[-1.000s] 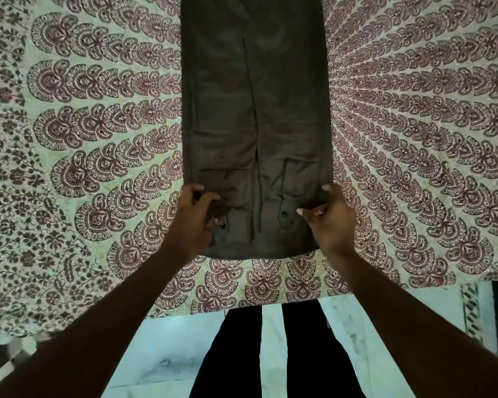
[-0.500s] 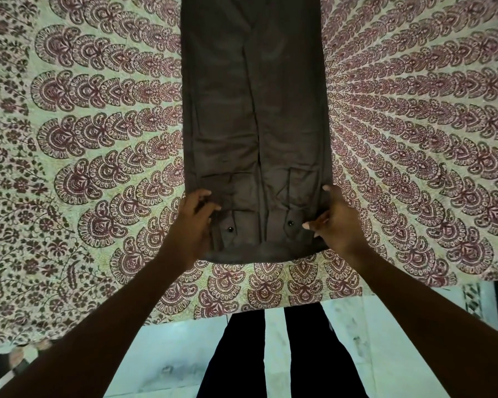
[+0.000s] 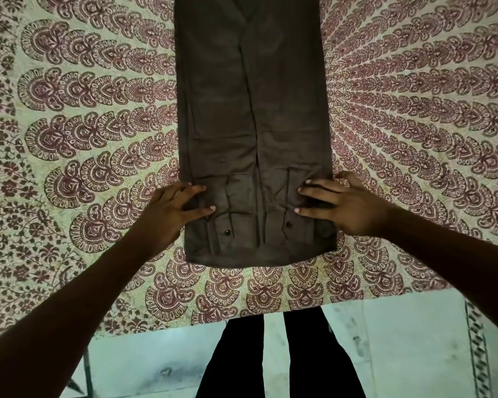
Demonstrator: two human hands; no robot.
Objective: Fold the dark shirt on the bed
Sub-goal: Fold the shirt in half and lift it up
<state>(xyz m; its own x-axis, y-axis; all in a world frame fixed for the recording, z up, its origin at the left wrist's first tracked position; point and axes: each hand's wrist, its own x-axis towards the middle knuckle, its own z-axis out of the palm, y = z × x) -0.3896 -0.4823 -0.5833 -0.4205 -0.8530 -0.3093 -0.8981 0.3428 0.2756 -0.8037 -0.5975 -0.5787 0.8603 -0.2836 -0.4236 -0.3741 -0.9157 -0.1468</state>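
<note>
On one bed (image 3: pixel 84 139), left hand (image 3: pixel 164 216) and right hand (image 3: pixel 348 208), each grip spread, press one dark shirt (image 3: pixel 250 110).

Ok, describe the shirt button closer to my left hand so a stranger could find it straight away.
On the maroon-patterned bedsheet lies a long, narrow dark shirt. At its near end, two small dark buttons sit side by side. Yours is the left button, just below the fingertips of the left hand and slightly lower in the picture than the right button.

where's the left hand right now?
Head view, left of centre: left hand rests on the left edge of the shirt near its closest end, beside a button.
</note>
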